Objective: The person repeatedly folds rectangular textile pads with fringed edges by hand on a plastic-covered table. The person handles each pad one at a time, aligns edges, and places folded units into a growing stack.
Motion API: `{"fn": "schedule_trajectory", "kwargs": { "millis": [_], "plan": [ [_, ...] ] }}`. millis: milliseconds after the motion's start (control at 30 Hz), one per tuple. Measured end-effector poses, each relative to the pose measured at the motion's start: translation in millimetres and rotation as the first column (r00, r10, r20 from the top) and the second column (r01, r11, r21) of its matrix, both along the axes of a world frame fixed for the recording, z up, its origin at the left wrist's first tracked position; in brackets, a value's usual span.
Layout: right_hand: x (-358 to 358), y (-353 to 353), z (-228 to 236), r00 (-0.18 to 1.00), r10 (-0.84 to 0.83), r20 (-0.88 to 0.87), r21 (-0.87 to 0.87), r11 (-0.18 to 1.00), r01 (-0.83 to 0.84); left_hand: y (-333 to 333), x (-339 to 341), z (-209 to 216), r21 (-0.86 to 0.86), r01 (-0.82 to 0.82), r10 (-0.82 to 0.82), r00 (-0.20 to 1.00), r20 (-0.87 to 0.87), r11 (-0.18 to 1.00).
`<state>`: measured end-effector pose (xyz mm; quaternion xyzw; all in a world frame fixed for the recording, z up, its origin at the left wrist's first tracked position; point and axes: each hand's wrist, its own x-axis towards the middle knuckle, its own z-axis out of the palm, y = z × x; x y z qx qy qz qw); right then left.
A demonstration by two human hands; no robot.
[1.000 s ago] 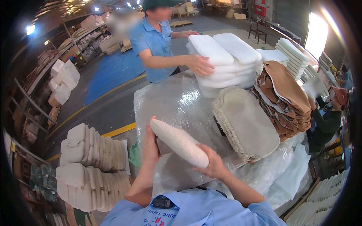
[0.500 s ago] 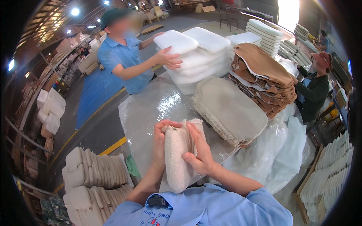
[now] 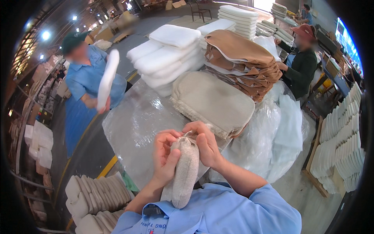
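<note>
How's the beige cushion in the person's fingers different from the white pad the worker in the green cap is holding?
The beige cushion looks woven, but the white pad is plain white. The cushion has the person's left fingers and right fingers at its far end, while the pad is held by the worker. The cushion looks straight; the pad bends a little. Both are seen mostly edge-on.

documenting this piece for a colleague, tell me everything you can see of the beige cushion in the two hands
The beige cushion is plump and elongated with a rounded near end, its cloth looking coarsely woven. The fabric is gathered at its far end, where the left hand and right hand hold it. Its near end points toward the light blue shirt; whether they touch is unclear. It appears in front of the plastic-covered surface.
</note>
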<state>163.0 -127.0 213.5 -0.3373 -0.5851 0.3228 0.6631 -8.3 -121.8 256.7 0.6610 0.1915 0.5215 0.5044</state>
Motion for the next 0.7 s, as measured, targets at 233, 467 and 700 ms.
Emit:
{"fn": "schedule_trajectory", "kwargs": {
  "millis": [233,467,700],
  "plan": [
    [4,6,17,0.999,0.036,0.035,0.050,0.998,-0.038,7,-8,6,0.055,-0.030,0.034,0.996,-0.087,0.998],
    [6,2,19,0.995,0.013,-0.096,-0.104,0.994,-0.023,7,5,11,-0.005,-0.059,0.059,0.997,-0.054,0.998],
    [3,2,22,0.977,-0.110,-0.182,-0.056,0.993,0.102,18,4,47,-0.130,0.074,-0.128,0.871,-0.474,0.989]
  ]
}}
